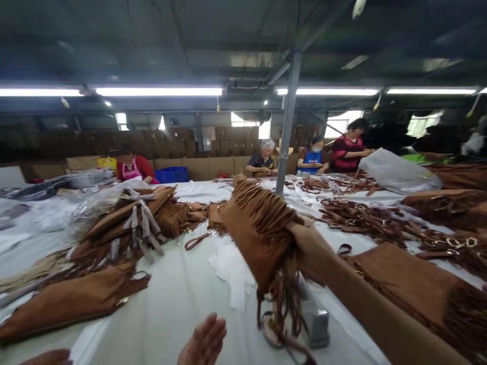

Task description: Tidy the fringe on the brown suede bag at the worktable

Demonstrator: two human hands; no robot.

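My right hand (306,241) grips a brown suede fringed bag (243,218) by its fringed side and holds it tilted above the table. Long fringe strands hang from the bag beneath the hand. Low in the middle, my left hand (205,340) is open with fingers stretched, touching nothing visible. White tissue paper (232,274) lies on the table behind the left hand. Under the hanging fringe are a roll of tape (272,329) and a grey metal block (317,324), partly covered.
At the bottom left, part of another hand (49,357) shows near a brown bag (72,299). A fringed pile (133,223) stands left; another bag (407,279) and straps with rings (373,218) lie right. A grey post (289,121) rises beyond; several people work across the table.
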